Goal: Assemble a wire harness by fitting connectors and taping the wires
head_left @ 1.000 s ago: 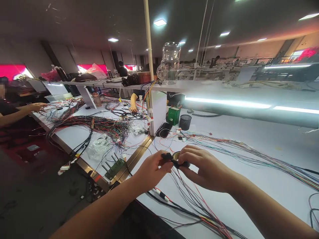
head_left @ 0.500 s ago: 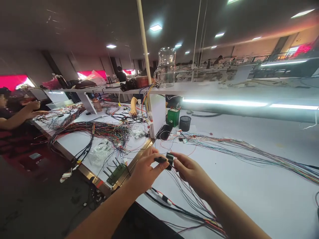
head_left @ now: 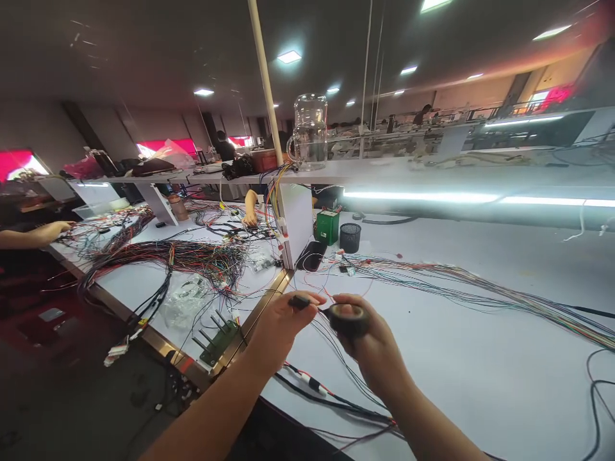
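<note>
My left hand (head_left: pixel 275 331) is closed, pinching a small black piece (head_left: pixel 299 301) between thumb and fingers; its exact kind is hard to make out. My right hand (head_left: pixel 379 352) grips a roll of black tape (head_left: pixel 350 325), its round opening facing up towards me. A short dark strip spans the gap between the roll and my left fingertips. Below both hands, thin wires (head_left: pixel 343 362) run across the white table, and a thicker black cable with a white and black sleeve (head_left: pixel 313 384) lies near the front edge.
A green board with upright posts (head_left: pixel 218 342) stands left of my arm. Wire bundles (head_left: pixel 192 256) and a clear plastic bag (head_left: pixel 185 301) lie beyond it. A green box (head_left: pixel 327 228), black mesh cup (head_left: pixel 350 238) and phone (head_left: pixel 312 255) stand by the divider. Other people's hands (head_left: pixel 250 218) work nearby.
My right hand has turned and moved slightly right, so the tape roll now shows its open face. The gap between my hands has widened, and the view has shifted a little.
</note>
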`<action>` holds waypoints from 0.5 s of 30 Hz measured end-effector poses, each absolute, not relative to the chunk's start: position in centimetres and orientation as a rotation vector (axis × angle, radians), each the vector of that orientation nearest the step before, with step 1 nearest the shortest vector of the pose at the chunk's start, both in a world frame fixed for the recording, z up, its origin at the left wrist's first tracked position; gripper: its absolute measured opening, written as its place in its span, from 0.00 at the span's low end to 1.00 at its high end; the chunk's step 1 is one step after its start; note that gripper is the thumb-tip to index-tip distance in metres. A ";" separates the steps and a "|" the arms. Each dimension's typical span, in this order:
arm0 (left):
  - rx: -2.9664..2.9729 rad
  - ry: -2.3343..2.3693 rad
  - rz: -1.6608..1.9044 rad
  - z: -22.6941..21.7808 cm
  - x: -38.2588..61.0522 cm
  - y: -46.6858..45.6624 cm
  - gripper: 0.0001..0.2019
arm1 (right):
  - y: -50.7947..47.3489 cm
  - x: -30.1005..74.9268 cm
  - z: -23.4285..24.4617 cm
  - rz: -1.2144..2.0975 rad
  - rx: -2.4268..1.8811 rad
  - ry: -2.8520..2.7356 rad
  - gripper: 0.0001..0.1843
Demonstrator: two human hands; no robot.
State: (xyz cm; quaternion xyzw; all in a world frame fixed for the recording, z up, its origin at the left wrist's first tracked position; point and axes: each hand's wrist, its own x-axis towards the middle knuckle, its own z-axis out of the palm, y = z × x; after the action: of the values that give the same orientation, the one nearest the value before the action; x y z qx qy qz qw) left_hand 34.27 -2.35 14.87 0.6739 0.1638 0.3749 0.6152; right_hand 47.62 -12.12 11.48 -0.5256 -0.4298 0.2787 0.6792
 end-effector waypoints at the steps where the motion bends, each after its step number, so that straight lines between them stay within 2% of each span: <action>1: 1.587 0.322 0.849 15.0 34.2 -2.3 0.05 | -12.1 47.9 11.5 0.839 -1.179 -0.806 0.10; 4: 1.785 0.229 0.778 15.9 34.1 -2.0 0.04 | -12.3 49.0 11.7 1.305 -1.100 -0.653 0.11; 7: 2.037 0.374 0.847 16.8 34.2 -1.5 0.06 | -13.0 49.5 12.2 1.277 -1.013 -0.780 0.19; 10: 2.121 0.577 0.925 17.1 34.7 -1.2 0.09 | -13.5 48.9 12.3 0.850 -1.148 -1.112 0.23; 13: 1.947 0.681 0.911 16.6 35.3 -1.2 0.12 | -13.3 48.1 11.7 0.248 -1.232 -1.563 0.23; 15: 1.794 0.722 0.936 16.1 35.7 -1.3 0.13 | -12.9 47.7 11.1 -0.005 -1.252 -1.688 0.25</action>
State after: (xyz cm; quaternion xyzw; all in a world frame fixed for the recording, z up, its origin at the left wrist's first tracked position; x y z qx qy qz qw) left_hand 35.66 -1.27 16.07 0.7340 0.2956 0.3832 0.4764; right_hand 47.71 -12.87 11.08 -0.5171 -0.6970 -0.0020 0.4968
